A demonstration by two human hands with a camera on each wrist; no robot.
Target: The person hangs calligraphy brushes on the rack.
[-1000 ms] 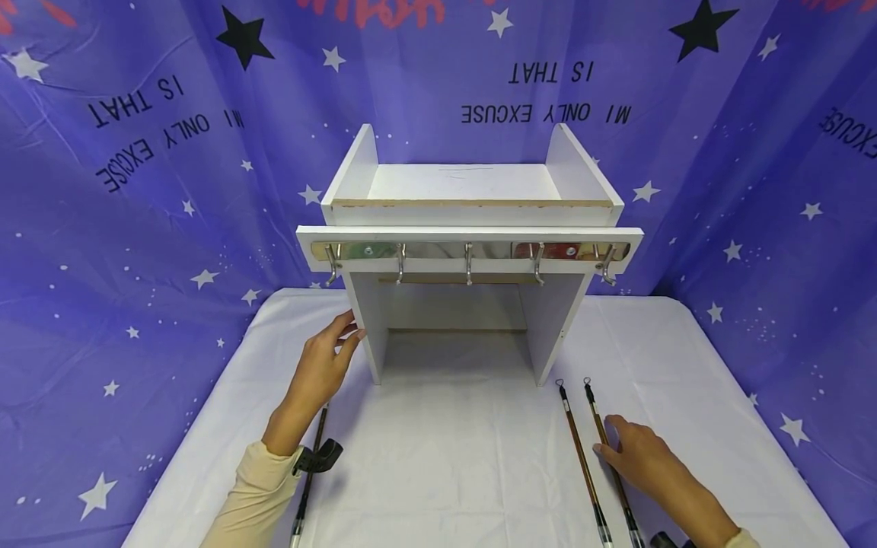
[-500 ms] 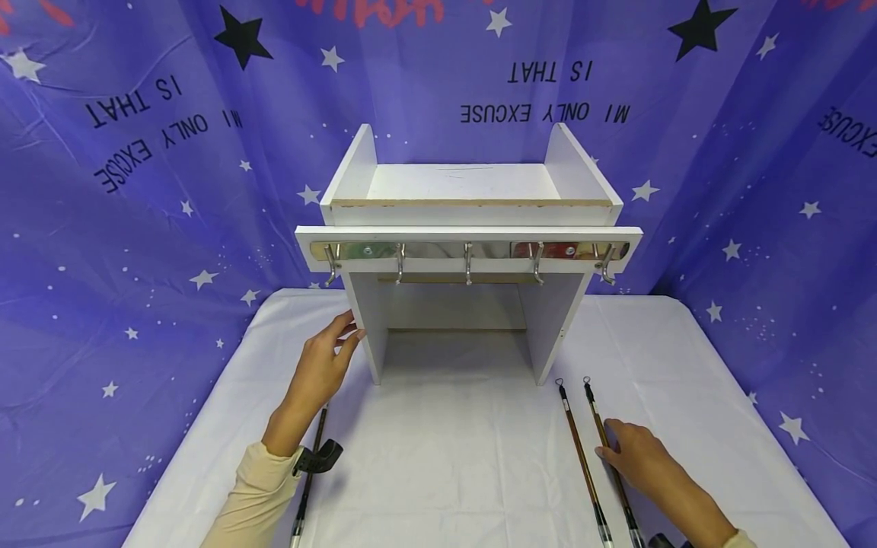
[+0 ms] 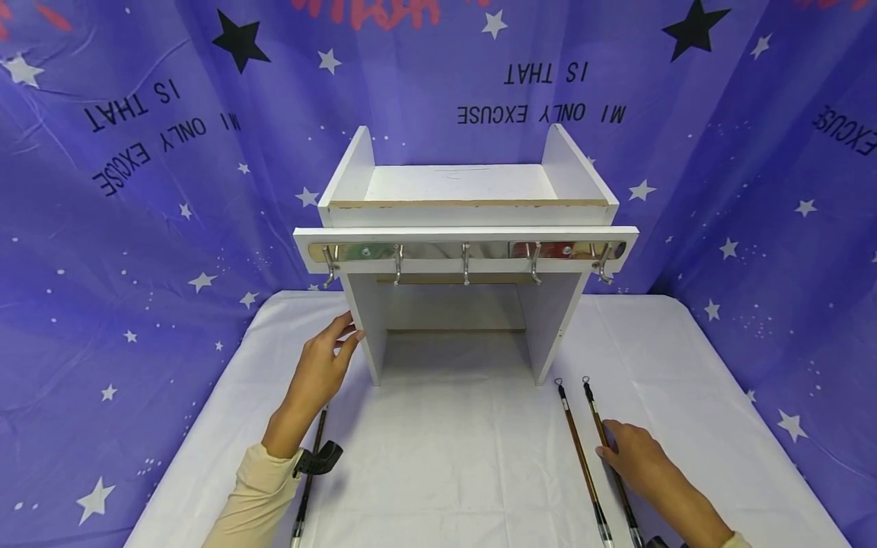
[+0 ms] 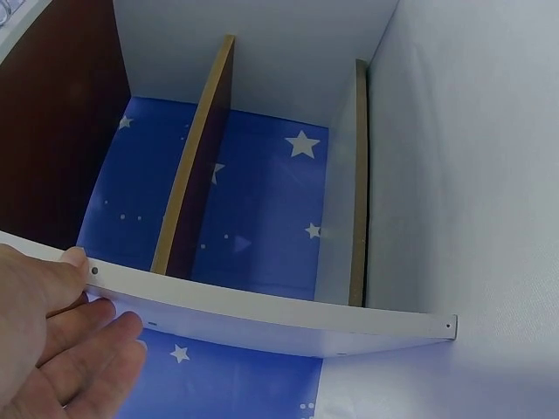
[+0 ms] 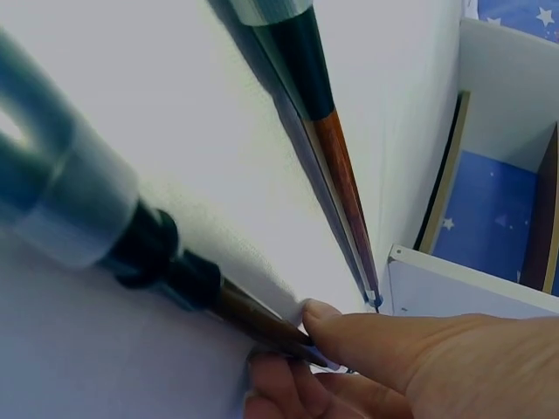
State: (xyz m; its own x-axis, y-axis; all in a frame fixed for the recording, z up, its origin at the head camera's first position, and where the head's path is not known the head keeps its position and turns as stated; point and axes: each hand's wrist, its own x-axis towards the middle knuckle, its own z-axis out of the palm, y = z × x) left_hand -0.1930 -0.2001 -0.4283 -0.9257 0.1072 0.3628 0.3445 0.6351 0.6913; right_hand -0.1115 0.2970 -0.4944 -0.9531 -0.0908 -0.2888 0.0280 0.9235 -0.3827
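A white hook shelf with a metal hook rail across its front stands at the table's middle. My left hand holds its left side panel, thumb on the front edge and fingers bent along the outer face. To the right, two slim brown rods with wire end loops lie side by side. My right hand pinches the outer rod between thumb and fingers. The inner rod lies just to its left, untouched. Both rods' lower ends run out of the head view.
Another dark rod lies under my left forearm, partly hidden. Several bent hooks project forward from the rail. The white-covered table is walled by a purple star-print curtain.
My right hand has shifted very slightly along the outer rod. The left hand and the shelf stay where they were; the head view drifts a little.
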